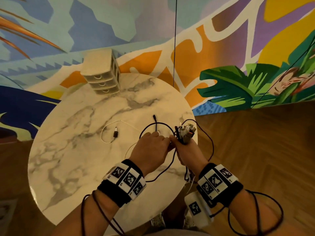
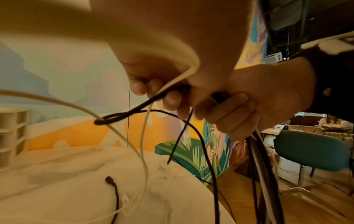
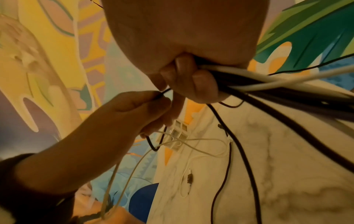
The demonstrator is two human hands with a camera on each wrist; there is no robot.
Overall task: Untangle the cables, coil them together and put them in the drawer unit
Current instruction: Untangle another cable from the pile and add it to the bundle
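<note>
Right hand (image 1: 188,155) fingers curled round cable bundle (image 1: 185,133), left hand (image 1: 150,150) fingers pinching black cable (image 1: 157,124)

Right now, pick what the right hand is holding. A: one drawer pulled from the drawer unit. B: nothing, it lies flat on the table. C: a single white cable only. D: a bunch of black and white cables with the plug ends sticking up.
D: the right hand is closed round a bunch of black and white cables, with their plug ends sticking up above the fist in the head view.
</note>
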